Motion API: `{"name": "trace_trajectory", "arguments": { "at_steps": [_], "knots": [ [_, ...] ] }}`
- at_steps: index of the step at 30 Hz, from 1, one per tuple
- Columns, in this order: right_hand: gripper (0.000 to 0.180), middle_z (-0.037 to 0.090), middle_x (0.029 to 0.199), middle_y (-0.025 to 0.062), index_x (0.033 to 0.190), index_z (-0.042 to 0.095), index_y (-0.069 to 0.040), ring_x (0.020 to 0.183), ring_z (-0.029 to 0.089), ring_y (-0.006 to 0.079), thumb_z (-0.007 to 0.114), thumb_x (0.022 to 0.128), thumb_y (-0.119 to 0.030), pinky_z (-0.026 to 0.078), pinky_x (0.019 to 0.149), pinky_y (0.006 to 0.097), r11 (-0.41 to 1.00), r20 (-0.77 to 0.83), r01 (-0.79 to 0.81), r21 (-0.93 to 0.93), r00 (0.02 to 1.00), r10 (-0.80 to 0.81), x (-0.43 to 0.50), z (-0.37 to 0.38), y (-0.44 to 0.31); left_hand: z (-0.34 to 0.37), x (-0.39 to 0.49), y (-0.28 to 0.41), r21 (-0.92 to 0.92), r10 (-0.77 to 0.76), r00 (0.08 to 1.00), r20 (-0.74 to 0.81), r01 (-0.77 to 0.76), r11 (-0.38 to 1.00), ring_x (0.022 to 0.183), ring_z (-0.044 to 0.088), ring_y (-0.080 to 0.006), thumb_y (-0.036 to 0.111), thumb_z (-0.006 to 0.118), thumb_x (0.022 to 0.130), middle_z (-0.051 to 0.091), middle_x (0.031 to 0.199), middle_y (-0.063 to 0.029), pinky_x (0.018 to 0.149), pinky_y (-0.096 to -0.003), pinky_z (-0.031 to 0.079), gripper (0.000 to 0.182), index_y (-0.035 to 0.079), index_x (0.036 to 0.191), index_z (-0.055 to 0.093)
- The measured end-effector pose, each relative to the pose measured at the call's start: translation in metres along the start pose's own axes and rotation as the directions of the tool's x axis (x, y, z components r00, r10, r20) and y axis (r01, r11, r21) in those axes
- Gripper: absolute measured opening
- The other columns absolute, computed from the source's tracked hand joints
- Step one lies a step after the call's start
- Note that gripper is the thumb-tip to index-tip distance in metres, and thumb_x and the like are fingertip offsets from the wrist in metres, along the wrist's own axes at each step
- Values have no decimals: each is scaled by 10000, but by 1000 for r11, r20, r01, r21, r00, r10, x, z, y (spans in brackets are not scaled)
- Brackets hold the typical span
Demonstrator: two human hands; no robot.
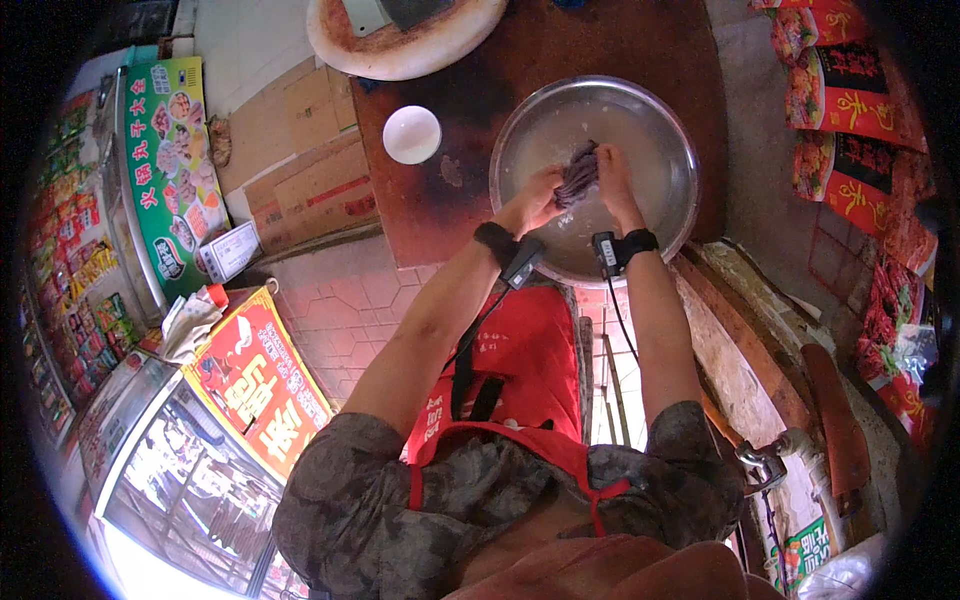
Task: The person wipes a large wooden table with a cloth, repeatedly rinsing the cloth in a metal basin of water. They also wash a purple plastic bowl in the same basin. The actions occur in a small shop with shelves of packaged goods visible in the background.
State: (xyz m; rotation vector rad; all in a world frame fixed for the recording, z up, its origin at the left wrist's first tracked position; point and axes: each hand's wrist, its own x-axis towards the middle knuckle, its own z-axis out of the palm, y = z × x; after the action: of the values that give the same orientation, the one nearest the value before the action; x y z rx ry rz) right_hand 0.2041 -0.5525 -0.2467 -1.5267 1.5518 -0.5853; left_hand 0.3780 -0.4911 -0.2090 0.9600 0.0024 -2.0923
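Over a round metal basin (652,187) of cloudy water, both hands grip a wet, dark greyish-purple cloth (577,178). My left hand (541,196) has the lower left end of it. Its upper right end is in my right hand (616,180). The cloth looks bunched and twisted between them. Small pale bits float in the water. A white bowl (412,135) stands on the brown tabletop (465,217), left of the basin.
A thick round chopping board (420,64) with a cleaver (367,16) on it lies at the table's far edge. Flattened cardboard (300,112) is to the left. A metal tap (761,461) is at the lower right. Thin cables hang from both wrists.
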Motion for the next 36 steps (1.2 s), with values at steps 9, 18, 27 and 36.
{"name": "trace_trajectory", "arguments": {
  "at_steps": [9, 18, 27, 36],
  "knots": [
    [391, 637, 1030, 138, 1254, 562, -62, 870, 639, 235, 579, 864, -94, 507, 796, 344, 772, 343, -552, 315, 825, 450, -38, 29, -7, -24, 1, -19, -51, -177, 957, -231, 170, 984, 1123, 579, -333, 354, 536, 982, 601, 1198, -114, 988, -631, 427, 396, 116, 1297, 513],
    [225, 643, 1009, 187, 906, 618, 4, 907, 587, 382, 554, 903, -211, 468, 822, 464, 990, 101, 130, 47, 986, -134, -56, 35, -40, -16, 20, -21, -257, -126, 986, -113, 93, 962, 891, 634, -207, 317, 446, 1017, 657, 1020, -57, 805, -398, 540, 290, 94, 1041, 629],
    [248, 562, 1145, 190, 1151, 609, -102, 1078, 540, 393, 473, 953, -164, 424, 946, 496, 940, 9, 138, -313, 990, -143, -29, 6, 13, -4, 5, -17, 77, 48, 993, -108, -40, 996, 899, 607, -208, 302, 487, 1001, 638, 970, -42, 836, -433, 482, 241, 99, 1066, 599],
    [281, 668, 901, 195, 1075, 612, -38, 849, 655, 347, 621, 889, -248, 502, 780, 443, 981, 132, -166, -104, 975, 179, -58, 32, 0, -29, 4, -18, -91, -197, 951, -237, 180, 979, 1014, 594, -296, 391, 537, 985, 624, 1105, -110, 935, -572, 450, 359, 61, 1124, 560]
  ]
}}
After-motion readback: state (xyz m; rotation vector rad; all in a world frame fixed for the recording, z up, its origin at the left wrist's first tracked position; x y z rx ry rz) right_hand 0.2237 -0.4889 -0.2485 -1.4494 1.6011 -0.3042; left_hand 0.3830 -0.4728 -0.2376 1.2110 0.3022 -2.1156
